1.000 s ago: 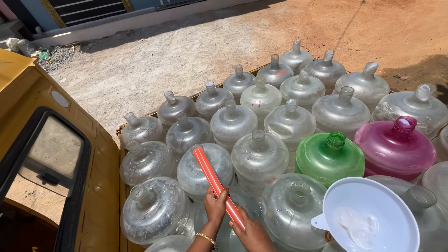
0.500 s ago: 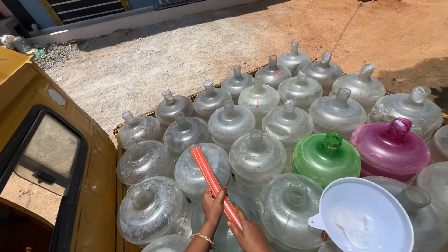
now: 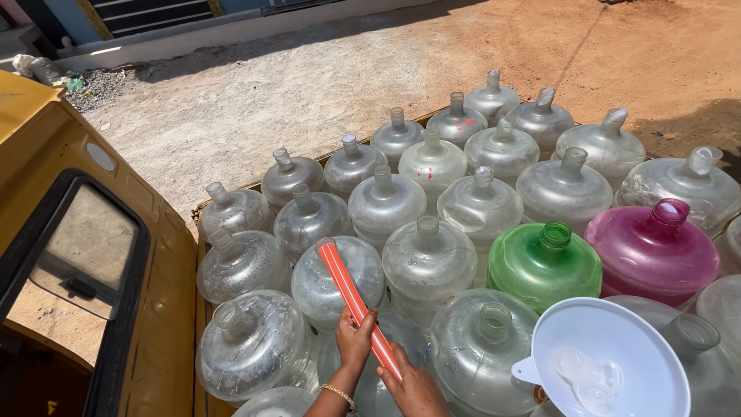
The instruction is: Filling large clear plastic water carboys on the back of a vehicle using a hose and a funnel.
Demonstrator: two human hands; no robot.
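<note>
A long orange-red plastic tube [image 3: 351, 297] is grasped by both hands at its lower part, slanting up and to the left over the clear round plastic water jugs [image 3: 427, 259] packed neck-up in the bed of a yellow vehicle [image 3: 69, 232]. The left hand [image 3: 355, 340] is clenched around the tube from the left (a thin gold bracelet [image 3: 337, 395] is worn at the wrist), and the right hand [image 3: 413, 386] is closed on it just below, at the bottom edge of the view. The tube's open top end lies above one clear jug [image 3: 336, 278]. A translucent green jug [image 3: 544, 266] and a pink jug [image 3: 652, 251] stand to the right, with a white plastic funnel [image 3: 610, 363] seated near them.
</note>
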